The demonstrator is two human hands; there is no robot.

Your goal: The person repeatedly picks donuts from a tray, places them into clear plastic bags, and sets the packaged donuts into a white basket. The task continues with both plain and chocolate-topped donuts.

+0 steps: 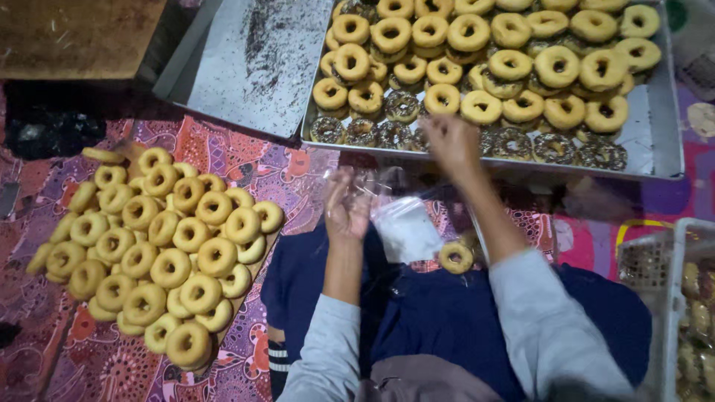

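My left hand [346, 205] holds a clear plastic bag [402, 223] open above my lap. My right hand [449, 141] reaches forward to the near edge of a metal tray [655, 156], its fingers over the dark-topped doughnuts [521, 143] in the front row. The tray is heaped with plain golden doughnuts [484, 52] behind them. One plain doughnut [456, 257] lies on my lap beside the bag, under my right forearm. Whether my right hand grips a doughnut cannot be told, since it is blurred.
A big pile of plain doughnuts [160, 246] sits on a board at my left on the patterned mat. A second metal tray [253, 59], dusted with dark crumbs, lies at the back. A white plastic basket [681, 298] stands at the right.
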